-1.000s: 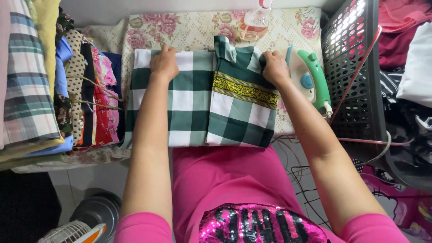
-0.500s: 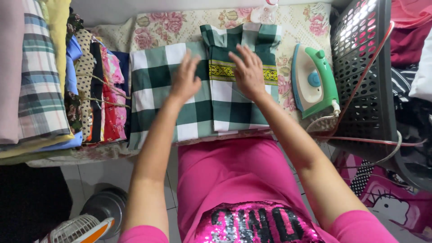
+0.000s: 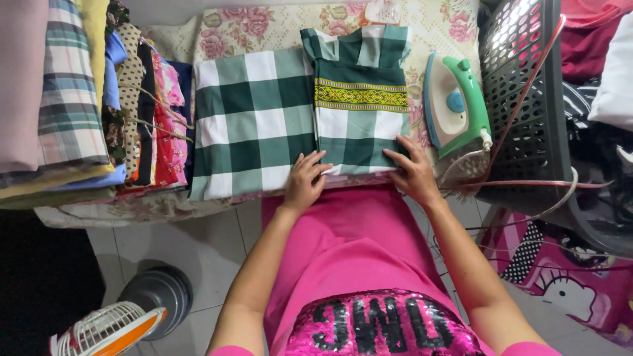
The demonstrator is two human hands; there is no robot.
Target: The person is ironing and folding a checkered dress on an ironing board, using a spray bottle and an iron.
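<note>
A folded green-and-white checked cloth [image 3: 254, 122] with a yellow patterned band lies on the floral-covered ironing surface [image 3: 277, 29]. My left hand [image 3: 304, 179] rests on its near edge, fingers spread and bent over the hem. My right hand [image 3: 414, 173] presses the near right corner of the folded part, fingers apart. Neither hand visibly lifts the cloth off the surface.
A green and white iron [image 3: 456, 115] lies just right of the cloth, its cord trailing right. A black perforated laundry basket [image 3: 527, 99] stands beyond it. Stacked folded clothes [image 3: 79, 105] fill the left side. A small fan [image 3: 109, 326] stands on the tiled floor lower left.
Both hands slid from the far edge of the cloth toward me, over its middle, to the near edge. The view also shifted a little.
</note>
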